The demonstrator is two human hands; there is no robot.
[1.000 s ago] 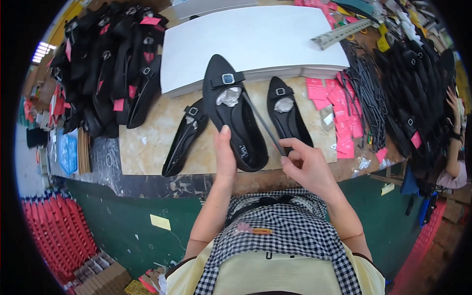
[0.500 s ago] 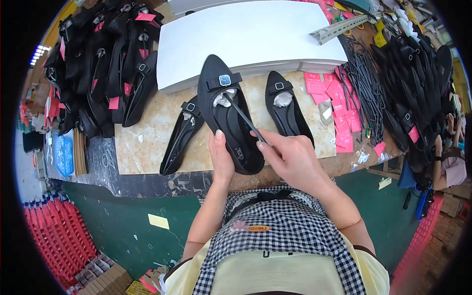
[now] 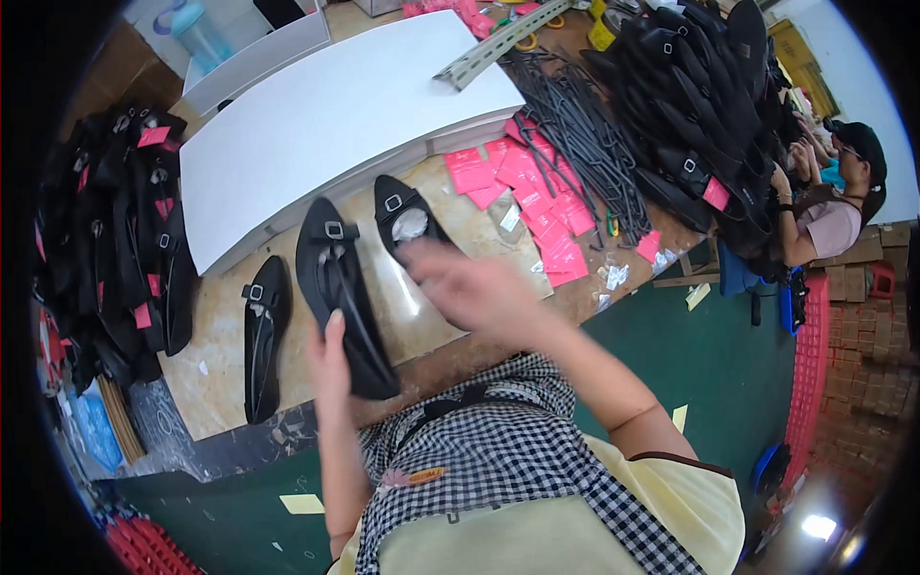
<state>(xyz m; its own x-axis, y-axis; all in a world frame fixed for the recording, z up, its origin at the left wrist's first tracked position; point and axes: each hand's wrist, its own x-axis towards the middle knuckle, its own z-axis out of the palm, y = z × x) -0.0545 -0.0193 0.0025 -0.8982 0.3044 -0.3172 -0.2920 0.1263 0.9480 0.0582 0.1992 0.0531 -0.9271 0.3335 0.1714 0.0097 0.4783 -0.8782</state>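
Observation:
A black pointed flat shoe (image 3: 324, 218), with a bow and a square silver buckle, is tilted toe-away in my left hand (image 3: 331, 369). My thumb lies along its side near the heel. Pale stuffing shows in its toe opening, and something dark and thin seems to run inside it. My right hand (image 3: 479, 292) is smeared by motion above a second black shoe (image 3: 388, 196) on the right, covering part of it. Whether it touches that shoe I cannot tell. Another black buckled shoe (image 3: 265, 331) rests on the board to the left.
A white box (image 3: 326, 120) spans the back, with a metal angle strip (image 3: 498, 48) across its corner. Pink packets (image 3: 527, 196) and dark grey rods (image 3: 585, 134) lie to the right. Black shoes are heaped at left (image 3: 115, 230) and right (image 3: 709, 96). Another person (image 3: 829, 225) sits far right.
The view has swung to the right. My right hand has left the held shoe and moved to the shoe on the right; the rod it gripped no longer shows in its fingers.

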